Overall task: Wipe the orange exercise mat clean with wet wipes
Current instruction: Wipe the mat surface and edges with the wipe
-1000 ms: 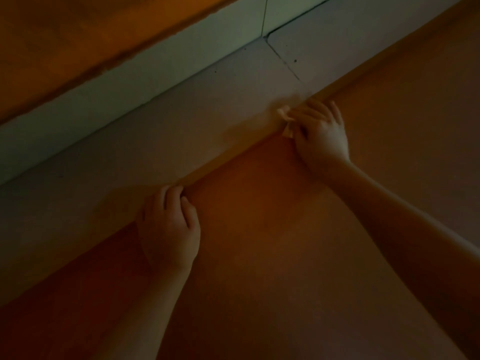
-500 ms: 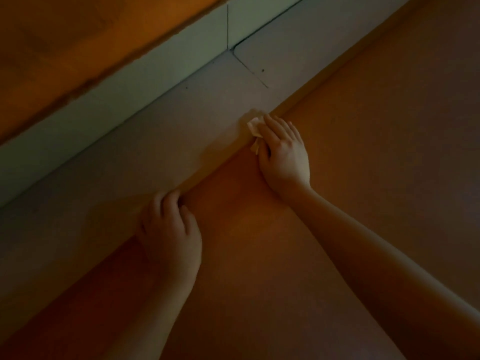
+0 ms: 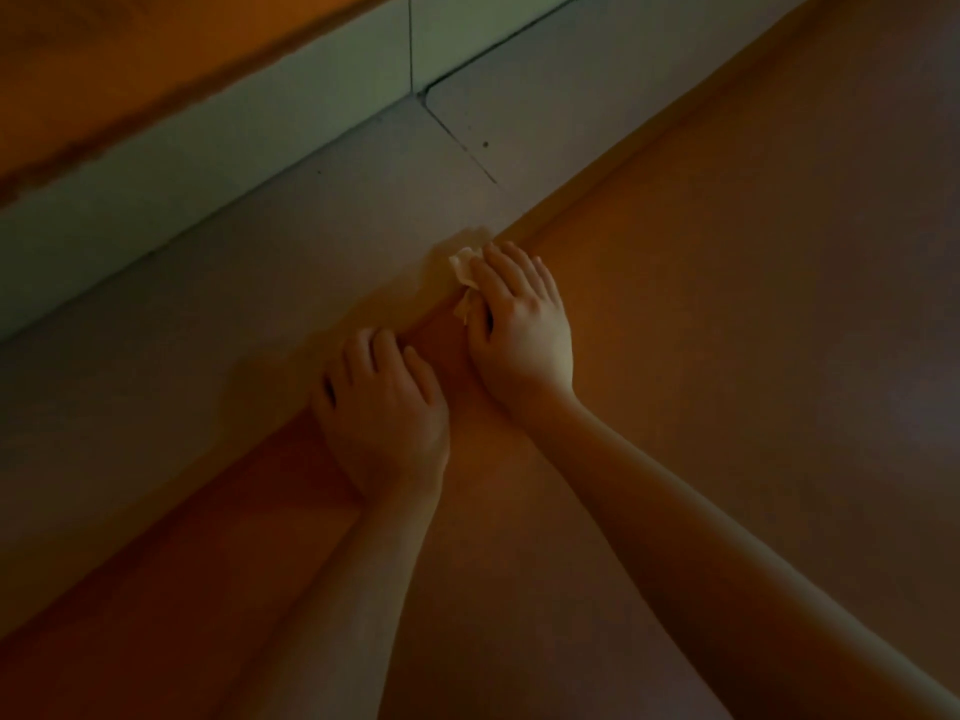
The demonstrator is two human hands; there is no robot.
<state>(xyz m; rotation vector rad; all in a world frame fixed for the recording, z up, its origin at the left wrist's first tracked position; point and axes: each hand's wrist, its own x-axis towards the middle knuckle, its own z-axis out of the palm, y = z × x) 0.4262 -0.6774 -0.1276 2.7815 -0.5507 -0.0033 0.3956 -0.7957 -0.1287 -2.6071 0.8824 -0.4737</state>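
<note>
Right hand [image 3: 519, 324], grip flat-open, presses wipe [image 3: 462, 265] on mat [image 3: 727, 356] far edge, left hand [image 3: 384, 413] resting loose, near-left; wipe overhangs, may slip onto floor [image 3: 260, 304] and pick up dirt.

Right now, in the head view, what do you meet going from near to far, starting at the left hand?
left hand → right hand → wipe → grey floor → pale skirting → orange wall
</note>
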